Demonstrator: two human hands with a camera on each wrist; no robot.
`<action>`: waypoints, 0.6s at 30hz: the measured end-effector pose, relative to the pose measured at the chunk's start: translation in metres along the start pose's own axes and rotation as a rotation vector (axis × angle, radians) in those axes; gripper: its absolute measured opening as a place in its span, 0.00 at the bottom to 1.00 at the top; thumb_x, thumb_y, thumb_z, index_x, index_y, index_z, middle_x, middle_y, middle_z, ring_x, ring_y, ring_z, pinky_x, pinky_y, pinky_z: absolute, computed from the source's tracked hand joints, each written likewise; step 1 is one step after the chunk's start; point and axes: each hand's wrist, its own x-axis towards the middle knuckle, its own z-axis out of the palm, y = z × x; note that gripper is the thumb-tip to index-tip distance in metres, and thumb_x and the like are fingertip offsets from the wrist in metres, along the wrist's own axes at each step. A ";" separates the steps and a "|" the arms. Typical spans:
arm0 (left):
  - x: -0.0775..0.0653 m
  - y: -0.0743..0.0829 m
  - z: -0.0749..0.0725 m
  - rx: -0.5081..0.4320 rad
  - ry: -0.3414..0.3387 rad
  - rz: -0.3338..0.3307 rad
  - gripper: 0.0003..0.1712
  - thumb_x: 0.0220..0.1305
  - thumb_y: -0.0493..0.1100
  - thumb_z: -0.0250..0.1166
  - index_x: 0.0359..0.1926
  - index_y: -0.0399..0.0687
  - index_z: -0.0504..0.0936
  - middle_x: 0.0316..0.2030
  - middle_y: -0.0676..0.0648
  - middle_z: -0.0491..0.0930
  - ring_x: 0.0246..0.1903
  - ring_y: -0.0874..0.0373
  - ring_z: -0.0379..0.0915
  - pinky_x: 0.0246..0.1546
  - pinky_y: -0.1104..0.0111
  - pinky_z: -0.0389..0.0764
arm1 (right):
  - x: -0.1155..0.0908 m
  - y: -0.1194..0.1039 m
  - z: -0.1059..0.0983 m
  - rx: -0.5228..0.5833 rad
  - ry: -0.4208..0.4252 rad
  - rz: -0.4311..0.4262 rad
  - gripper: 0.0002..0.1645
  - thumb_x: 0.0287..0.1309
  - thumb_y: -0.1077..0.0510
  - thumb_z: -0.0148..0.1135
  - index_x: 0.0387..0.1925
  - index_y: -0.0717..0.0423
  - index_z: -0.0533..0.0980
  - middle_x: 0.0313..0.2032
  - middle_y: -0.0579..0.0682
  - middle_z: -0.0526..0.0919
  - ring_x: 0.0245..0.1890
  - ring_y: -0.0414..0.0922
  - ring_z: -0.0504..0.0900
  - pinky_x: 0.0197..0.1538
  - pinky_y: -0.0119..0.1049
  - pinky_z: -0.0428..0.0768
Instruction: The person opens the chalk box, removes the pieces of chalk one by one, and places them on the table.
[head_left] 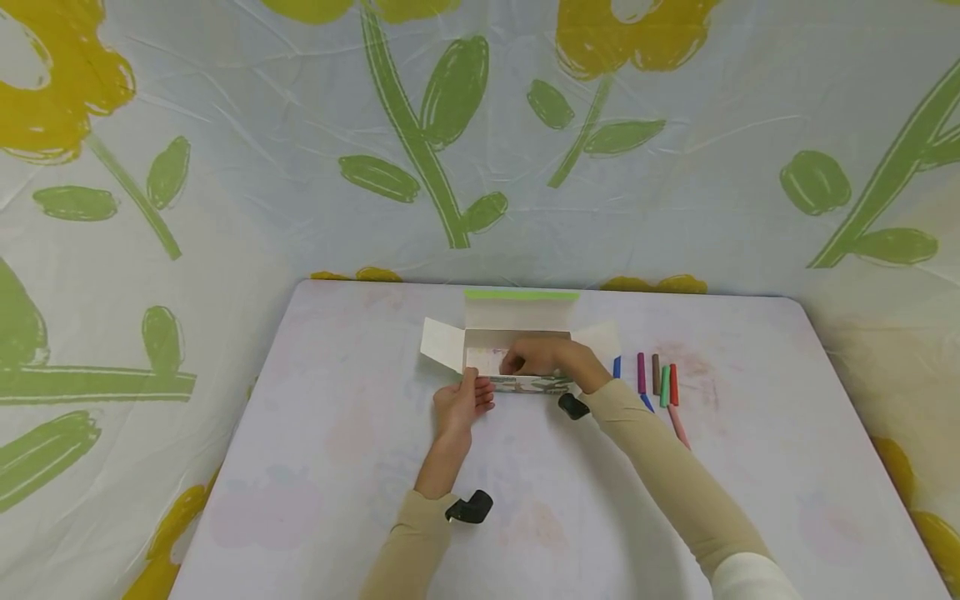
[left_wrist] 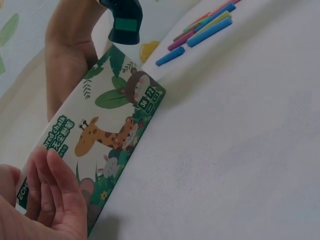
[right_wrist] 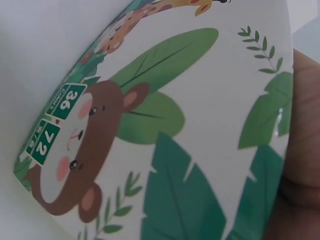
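An oblong chalk box with animal pictures lies on the table, its lid and end flaps standing open. My left hand grips the near wall at the left end, thumb over the top edge. In the left wrist view that hand's fingers lie along the printed side. My right hand reaches over the near wall into the box with bent fingers. Its fingertips are low inside, and I cannot tell whether they hold a chalk. The right wrist view shows the printed box wall close up, hiding most of that hand.
Several chalk sticks lie right of the box, among them a purple chalk, a red chalk and a pink chalk. A yellow chalk shows in the left wrist view. Flower-printed cloth hangs behind the table.
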 end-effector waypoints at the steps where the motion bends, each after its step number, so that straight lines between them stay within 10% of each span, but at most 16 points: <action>1: 0.000 0.000 0.000 0.002 -0.003 -0.001 0.18 0.73 0.43 0.60 0.35 0.29 0.85 0.24 0.47 0.84 0.23 0.62 0.80 0.28 0.73 0.84 | -0.001 0.001 0.000 -0.002 0.010 -0.012 0.08 0.70 0.69 0.59 0.43 0.61 0.84 0.34 0.44 0.82 0.34 0.38 0.74 0.43 0.30 0.76; 18: -0.001 0.002 -0.004 0.012 -0.028 -0.004 0.18 0.72 0.43 0.61 0.35 0.29 0.85 0.25 0.47 0.84 0.22 0.63 0.79 0.27 0.73 0.84 | -0.021 0.008 0.015 -0.025 0.453 -0.210 0.12 0.71 0.65 0.62 0.51 0.67 0.82 0.43 0.54 0.87 0.41 0.45 0.83 0.46 0.42 0.83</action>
